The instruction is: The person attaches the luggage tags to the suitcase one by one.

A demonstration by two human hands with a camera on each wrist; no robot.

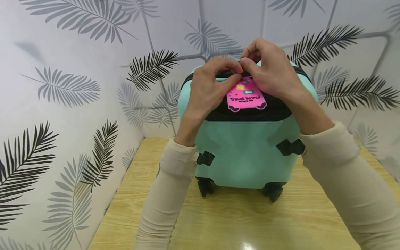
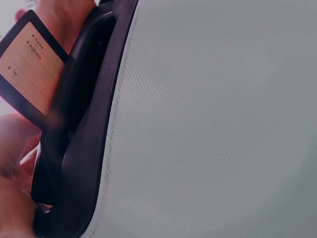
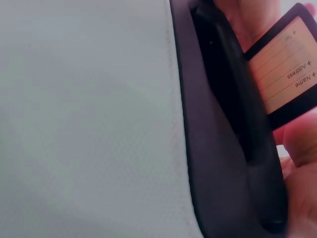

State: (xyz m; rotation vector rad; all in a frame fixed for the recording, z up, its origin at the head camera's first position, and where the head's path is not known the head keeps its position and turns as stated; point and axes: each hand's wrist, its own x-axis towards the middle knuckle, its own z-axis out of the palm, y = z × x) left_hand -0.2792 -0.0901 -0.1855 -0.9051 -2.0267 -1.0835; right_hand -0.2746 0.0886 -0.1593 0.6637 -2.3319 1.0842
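Note:
A pink luggage tag (image 1: 247,94) printed "Travel World" hangs against the black top panel of a mint-green suitcase (image 1: 247,149). At the tag's upper end, my left hand (image 1: 207,85) pinches its strap between thumb and forefinger. My right hand (image 1: 272,71) pinches the strap just above and to the right, the fingertips of both hands nearly meeting. Most of the strap is hidden by the fingers. Both wrist views show the tag's back, a card (image 2: 34,64) with Name, Address and Tel lines, beside the black carry handle (image 3: 242,99).
The suitcase stands upright on its black wheels (image 1: 272,191) on a wood-grain table (image 1: 218,222). Behind and to the left are pale walls (image 1: 78,121) with a leaf pattern. Black corner pieces (image 1: 290,147) sit on the suitcase's front.

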